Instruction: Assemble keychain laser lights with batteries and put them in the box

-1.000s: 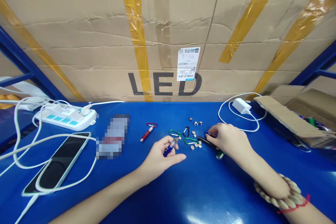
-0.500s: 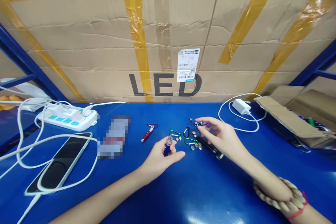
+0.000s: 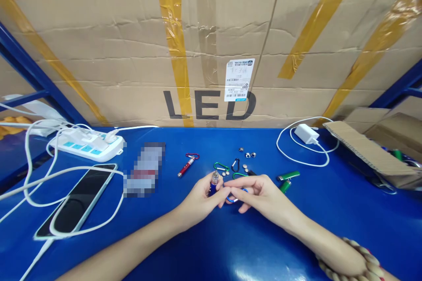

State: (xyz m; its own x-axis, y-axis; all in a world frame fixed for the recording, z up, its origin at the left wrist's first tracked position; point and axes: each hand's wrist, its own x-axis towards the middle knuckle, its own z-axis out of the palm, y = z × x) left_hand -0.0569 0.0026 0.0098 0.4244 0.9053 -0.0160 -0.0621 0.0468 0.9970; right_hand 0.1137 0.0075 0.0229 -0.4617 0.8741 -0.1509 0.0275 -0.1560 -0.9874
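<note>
My left hand (image 3: 201,199) is closed round a small blue keychain flashlight (image 3: 213,183), held upright with its silver end up. My right hand (image 3: 259,195) meets it from the right and pinches a blue carabiner clip (image 3: 234,199) at the flashlight's base. Just beyond the hands lie a green carabiner (image 3: 220,167), a black carabiner (image 3: 235,164), several small silver button cells (image 3: 245,167) and a few metal rings (image 3: 249,155). A red keychain flashlight (image 3: 185,167) lies to the left, and green flashlight parts (image 3: 288,176) lie to the right.
On the blue table (image 3: 211,246) lie a phone (image 3: 77,197) on a white cable, a white power strip (image 3: 87,145) at the left, a blurred packet (image 3: 144,169), and a white charger (image 3: 305,133) at the right. A taped cardboard box (image 3: 211,52) marked LED stands behind. Cardboard pieces (image 3: 365,149) sit far right.
My right hand left the loose parts beyond, came back towards me with a blue carabiner and now meets my left hand at the flashlight. The green parts it covered now show.
</note>
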